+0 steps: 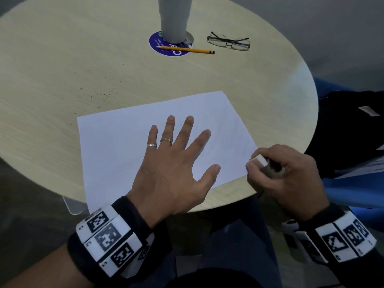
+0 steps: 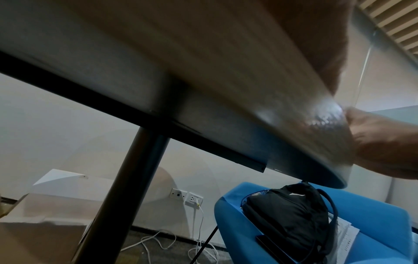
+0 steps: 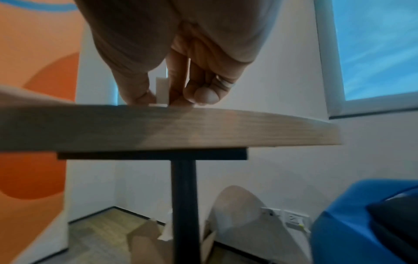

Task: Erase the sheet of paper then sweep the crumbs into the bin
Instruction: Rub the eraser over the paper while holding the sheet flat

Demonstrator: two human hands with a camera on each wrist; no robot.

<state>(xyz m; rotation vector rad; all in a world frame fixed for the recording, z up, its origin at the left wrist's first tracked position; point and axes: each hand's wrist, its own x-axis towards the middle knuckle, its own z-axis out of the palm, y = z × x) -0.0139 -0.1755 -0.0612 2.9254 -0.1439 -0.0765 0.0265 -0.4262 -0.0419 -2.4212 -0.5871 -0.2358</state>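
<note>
A white sheet of paper [image 1: 116,146] lies on the round wooden table [image 1: 62,80], near its front edge. My left hand [image 1: 178,154] lies flat on the sheet with fingers spread. My right hand [image 1: 278,173] pinches a white eraser [image 1: 259,160] at the sheet's right corner; the eraser [image 3: 162,90] stands upright between thumb and fingers on the table top in the right wrist view. Dark eraser crumbs [image 1: 101,94] are scattered on the table left of the sheet's far edge. In the left wrist view the right hand [image 2: 384,142] shows past the table edge [image 2: 248,100].
A yellow pencil [image 1: 187,49], folded glasses [image 1: 229,41] and a grey cylinder [image 1: 174,17] on a blue sticker sit at the table's far side. A blue chair [image 2: 361,214] with a black backpack [image 2: 289,214] stands right. A cardboard box [image 3: 144,241] sits on the floor under the table.
</note>
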